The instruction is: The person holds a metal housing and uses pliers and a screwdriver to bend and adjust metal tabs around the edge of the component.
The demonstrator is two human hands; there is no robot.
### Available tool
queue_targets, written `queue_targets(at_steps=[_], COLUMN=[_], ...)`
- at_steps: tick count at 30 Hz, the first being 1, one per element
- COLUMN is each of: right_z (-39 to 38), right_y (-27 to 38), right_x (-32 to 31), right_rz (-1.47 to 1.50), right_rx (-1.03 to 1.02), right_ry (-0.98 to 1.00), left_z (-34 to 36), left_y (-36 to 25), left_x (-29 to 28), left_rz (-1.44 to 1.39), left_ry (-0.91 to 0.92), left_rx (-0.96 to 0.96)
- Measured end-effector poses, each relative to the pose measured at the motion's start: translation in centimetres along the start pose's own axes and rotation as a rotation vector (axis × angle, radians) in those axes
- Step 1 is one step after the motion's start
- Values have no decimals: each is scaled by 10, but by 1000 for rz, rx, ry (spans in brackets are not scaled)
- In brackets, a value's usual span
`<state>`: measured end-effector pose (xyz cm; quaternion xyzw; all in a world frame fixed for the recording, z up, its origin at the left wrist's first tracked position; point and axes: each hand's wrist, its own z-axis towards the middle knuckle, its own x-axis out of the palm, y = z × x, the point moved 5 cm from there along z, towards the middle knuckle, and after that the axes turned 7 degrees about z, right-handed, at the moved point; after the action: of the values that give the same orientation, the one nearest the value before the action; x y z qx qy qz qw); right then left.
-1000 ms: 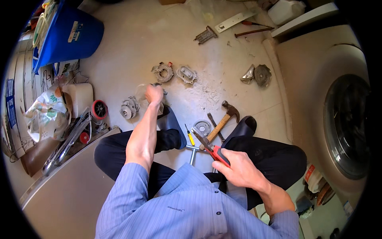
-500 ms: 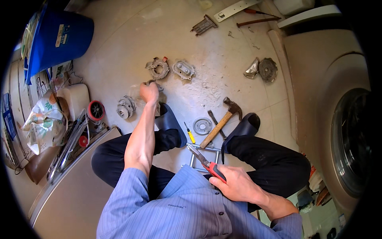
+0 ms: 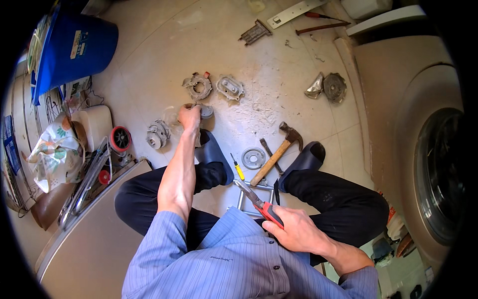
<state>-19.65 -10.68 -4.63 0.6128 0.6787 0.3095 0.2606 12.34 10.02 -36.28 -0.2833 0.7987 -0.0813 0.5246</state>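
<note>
My left hand [image 3: 188, 118] reaches forward past my left slipper, its fingers closed on the edge of a grey round metal part [image 3: 206, 112]. A clear plastic bag [image 3: 174, 119] lies by that hand. Just beyond are a ring-shaped metal part [image 3: 199, 87] with a red bit on it and a scalloped metal housing [image 3: 230, 88]. To the hand's left lies a grey metal casting [image 3: 158, 134]. Close to my body, my right hand [image 3: 294, 228] is wrapped round the red handles of a pair of pliers [image 3: 255, 198], whose jaws point forward and left.
Between my feet lie a claw hammer [image 3: 273, 158], a yellow screwdriver [image 3: 238, 169], a grey metal disc [image 3: 253, 158], a dark metal bar [image 3: 269, 152] and a metal frame [image 3: 241, 200]. A blue bucket [image 3: 82, 45] stands far left, a front-loading washing machine [image 3: 398, 89] at right.
My left hand has shifted slightly right and nearer. The round metal part has turned with it, so more of its face shows. My right hand and the pliers have hardly moved.
</note>
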Motion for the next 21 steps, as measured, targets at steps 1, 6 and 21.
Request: queue_targets(at_steps=[1, 6, 21], right_z=[0, 0, 1], right_y=[0, 0, 3], right_x=[0, 2, 0], right_rz=[-3, -18, -27], right_rx=[2, -20, -26], right_ry=[-2, -20, -27], left_z=[-1, 9, 3], left_y=[0, 16, -2], left_x=[3, 9, -31], left_rz=[-84, -146, -31], left_ry=[11, 29, -202], left_rx=[2, -65, 110])
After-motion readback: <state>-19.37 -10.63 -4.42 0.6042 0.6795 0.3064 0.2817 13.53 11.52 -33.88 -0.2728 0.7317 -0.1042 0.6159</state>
